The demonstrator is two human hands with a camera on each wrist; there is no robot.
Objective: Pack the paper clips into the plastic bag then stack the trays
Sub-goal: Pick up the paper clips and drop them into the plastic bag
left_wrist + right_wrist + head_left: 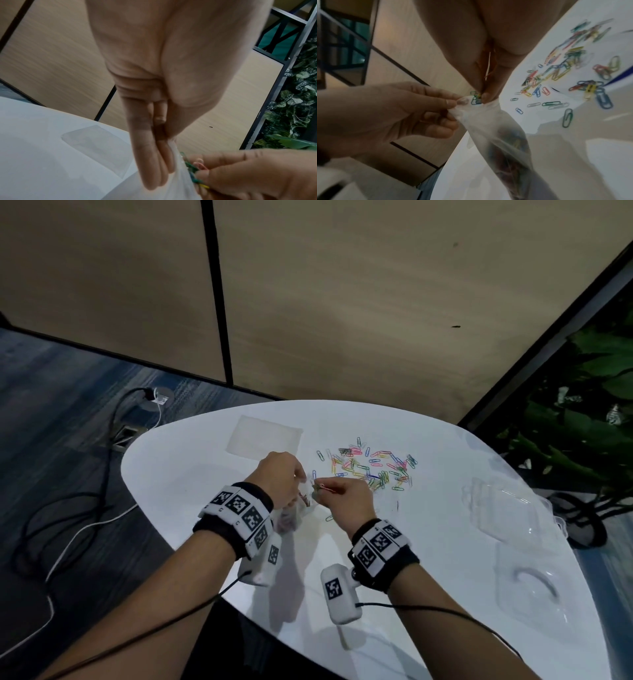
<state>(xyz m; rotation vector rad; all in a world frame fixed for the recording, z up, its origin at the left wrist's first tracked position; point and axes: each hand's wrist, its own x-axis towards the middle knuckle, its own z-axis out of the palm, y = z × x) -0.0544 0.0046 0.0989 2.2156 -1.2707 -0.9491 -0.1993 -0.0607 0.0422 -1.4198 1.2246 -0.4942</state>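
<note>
the left hand [279, 475] pinches the mouth of the clear, partly filled plastic bag [503, 136] above the white table [428, 559]. the right hand [346, 496] grips coloured wire paper clips [476, 99] at the opening; best release them deep inside, mouth held wide.

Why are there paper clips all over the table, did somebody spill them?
They do look spilled: a loose pile of colourful paper clips lies scattered on the white table. The left hand holds the plastic bag open while the right hand drops clips in. Nothing looks broken.
</note>
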